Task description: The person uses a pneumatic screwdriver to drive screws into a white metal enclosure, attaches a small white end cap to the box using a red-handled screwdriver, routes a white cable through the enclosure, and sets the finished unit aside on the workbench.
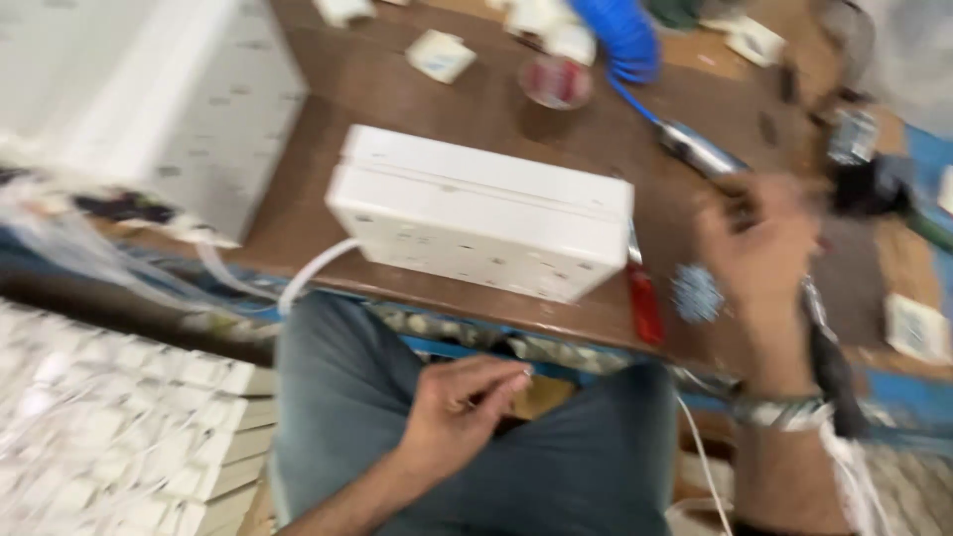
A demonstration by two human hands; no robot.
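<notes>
A white rectangular box [481, 213] with small holes in its side lies on the brown table [476, 99], at the front edge, with a white cable [318, 268] hanging from its left end. My left hand [462, 402] rests on my lap below the table, fingers curled against the thumb; I see nothing in it. My right hand [759, 248] is raised over the right part of the table, blurred, its fingers next to the end of a silver tool [695, 149] on a blue hose [620, 35]. Whether it grips the tool is unclear.
A red-handled screwdriver [645, 303] and a heap of small screws [695, 293] lie right of the box. A round red-filled dish [556, 79] and small white parts [442, 55] sit farther back. Stacks of white boards [119, 437] fill the left; a white square part [918, 328] lies at right.
</notes>
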